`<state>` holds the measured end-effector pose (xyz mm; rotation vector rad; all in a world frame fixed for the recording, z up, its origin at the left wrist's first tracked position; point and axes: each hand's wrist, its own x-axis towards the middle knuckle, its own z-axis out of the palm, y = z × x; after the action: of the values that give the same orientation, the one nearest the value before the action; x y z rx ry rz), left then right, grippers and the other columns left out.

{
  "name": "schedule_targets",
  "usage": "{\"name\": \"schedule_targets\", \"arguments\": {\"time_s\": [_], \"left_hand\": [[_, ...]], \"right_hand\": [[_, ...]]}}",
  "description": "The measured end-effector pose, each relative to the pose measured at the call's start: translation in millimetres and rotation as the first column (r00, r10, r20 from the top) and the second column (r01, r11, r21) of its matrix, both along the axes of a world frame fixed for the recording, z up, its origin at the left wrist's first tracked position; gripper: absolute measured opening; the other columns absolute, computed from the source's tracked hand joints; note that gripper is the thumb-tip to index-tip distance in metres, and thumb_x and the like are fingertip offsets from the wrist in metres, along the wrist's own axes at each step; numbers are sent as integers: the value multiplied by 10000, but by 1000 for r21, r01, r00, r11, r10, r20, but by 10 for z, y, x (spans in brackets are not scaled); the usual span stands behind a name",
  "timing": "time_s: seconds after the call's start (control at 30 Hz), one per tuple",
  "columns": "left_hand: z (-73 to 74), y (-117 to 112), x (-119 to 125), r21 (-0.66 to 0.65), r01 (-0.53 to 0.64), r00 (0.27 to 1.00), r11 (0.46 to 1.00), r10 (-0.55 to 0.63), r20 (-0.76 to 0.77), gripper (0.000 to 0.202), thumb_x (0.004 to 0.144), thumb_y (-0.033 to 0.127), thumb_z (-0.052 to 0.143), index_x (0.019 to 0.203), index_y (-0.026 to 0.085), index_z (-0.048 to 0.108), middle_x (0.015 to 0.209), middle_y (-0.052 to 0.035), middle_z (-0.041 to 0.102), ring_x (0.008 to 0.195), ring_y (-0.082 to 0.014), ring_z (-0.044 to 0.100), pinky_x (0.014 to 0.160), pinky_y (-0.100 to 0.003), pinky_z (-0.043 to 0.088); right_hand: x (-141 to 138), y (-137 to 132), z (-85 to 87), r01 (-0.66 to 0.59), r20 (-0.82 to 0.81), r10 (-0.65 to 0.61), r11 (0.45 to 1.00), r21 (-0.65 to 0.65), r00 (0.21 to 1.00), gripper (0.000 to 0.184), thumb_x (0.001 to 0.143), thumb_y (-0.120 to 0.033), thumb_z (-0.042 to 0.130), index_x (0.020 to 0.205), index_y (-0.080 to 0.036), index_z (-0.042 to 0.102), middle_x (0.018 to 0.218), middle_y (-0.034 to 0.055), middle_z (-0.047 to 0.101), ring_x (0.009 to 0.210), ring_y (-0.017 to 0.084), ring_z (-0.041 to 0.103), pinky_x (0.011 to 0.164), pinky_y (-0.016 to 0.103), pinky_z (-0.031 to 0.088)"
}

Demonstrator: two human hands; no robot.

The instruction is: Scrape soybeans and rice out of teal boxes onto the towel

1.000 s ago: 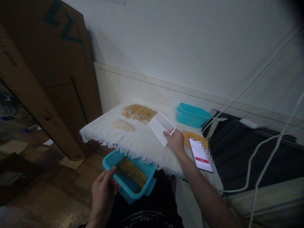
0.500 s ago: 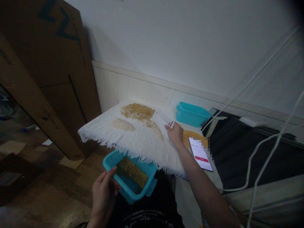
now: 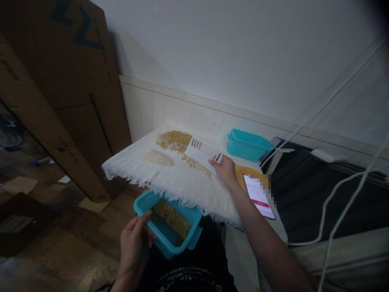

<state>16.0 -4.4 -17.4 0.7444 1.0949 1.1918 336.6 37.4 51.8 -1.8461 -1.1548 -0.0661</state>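
My left hand [image 3: 135,239] grips the near-left rim of a teal plastic basin [image 3: 165,247], held below the table's front edge. Yellow soybeans [image 3: 173,219] lie inside it. My right hand [image 3: 225,168] is closed on the right end of a white slotted plastic scoop [image 3: 202,156]. The scoop's far end reaches over the right side of a pile of soybeans [image 3: 173,140] mixed with pale grains. A second, whitish heap of small grains, perhaps rice [image 3: 158,158], sits nearer the front. Both heaps rest on a white fringed cloth [image 3: 127,164].
A second teal basin [image 3: 249,146] stands at the back right by the wall. A lit phone [image 3: 258,198] lies beside my right forearm, on something yellow. White cables [image 3: 331,231] cross the right side. A tall cardboard box [image 3: 69,101] stands at left.
The scoop has shifted slightly left and changed its tilt, its slots now showing more clearly beside the soybean pile. My left hand and the basin stay nearly in place.
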Motion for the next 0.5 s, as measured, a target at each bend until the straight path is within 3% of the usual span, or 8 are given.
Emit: {"name": "schedule_targets", "arguments": {"time_s": [0.2,0.5], "left_hand": [[17,-6,-12,5,9,1000,1000,-9,2,385,666,442,773,444,200,574,339,23,524,280,-97,406,306,-221,284],[64,0,1,-20,-3,1000,1000,2,-21,387,630,459,787,449,201,562,330,18,519,290,-95,398,312,-219,284]], "right_hand": [[-58,90,80,-22,28,22,1000,-8,999,147,802,-319,664,852,-190,713,865,66,776,819,236,702,751,319,501],[-101,73,55,-97,23,98,994,-48,995,131,792,-302,669,816,-181,714,807,47,769,747,213,694,689,292,480]]}}
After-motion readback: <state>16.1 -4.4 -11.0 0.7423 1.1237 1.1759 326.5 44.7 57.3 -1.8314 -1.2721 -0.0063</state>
